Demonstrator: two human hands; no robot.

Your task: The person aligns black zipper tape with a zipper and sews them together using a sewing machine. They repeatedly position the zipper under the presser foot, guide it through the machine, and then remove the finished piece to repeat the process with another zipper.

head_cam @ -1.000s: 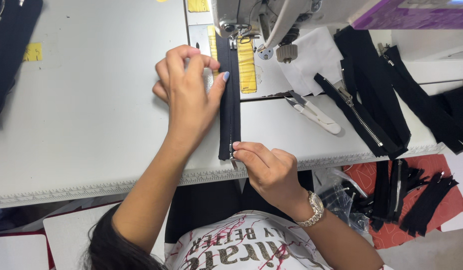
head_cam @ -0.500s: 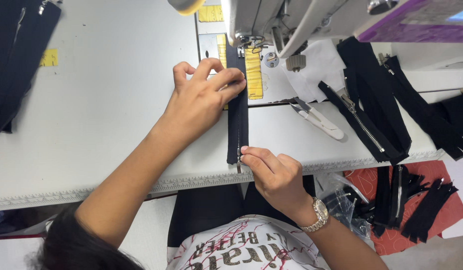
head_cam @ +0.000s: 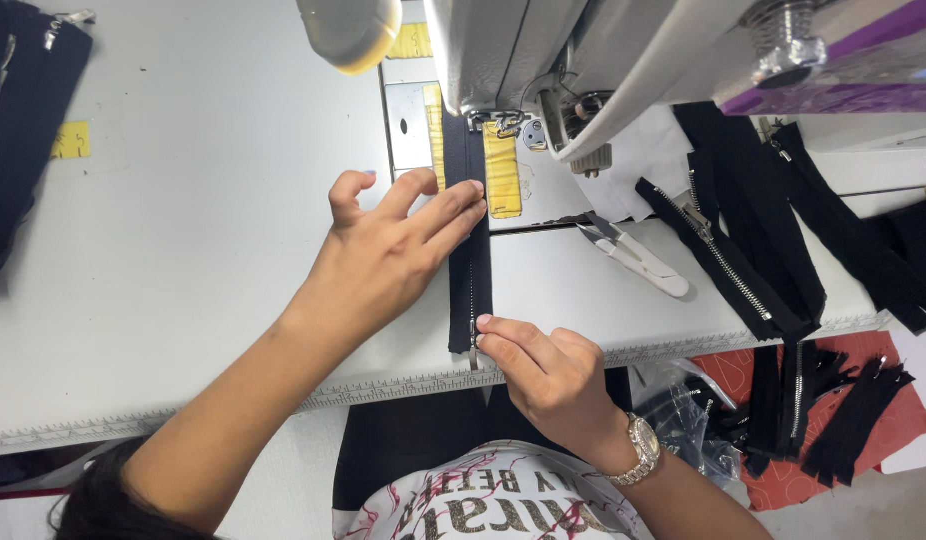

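Single head-worn view, looking steeply down from close above the white counter [head_cam: 183,300]; sewing machine [head_cam: 543,50] fills the top edge, the wearer's lap the bottom.

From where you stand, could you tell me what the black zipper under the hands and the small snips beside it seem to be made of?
The black zipper looks like matte woven fabric tape with a fine row of metal teeth down its middle, glinting near the right hand. The snips seem to have dull steel blades and a smooth white handle, probably plastic.
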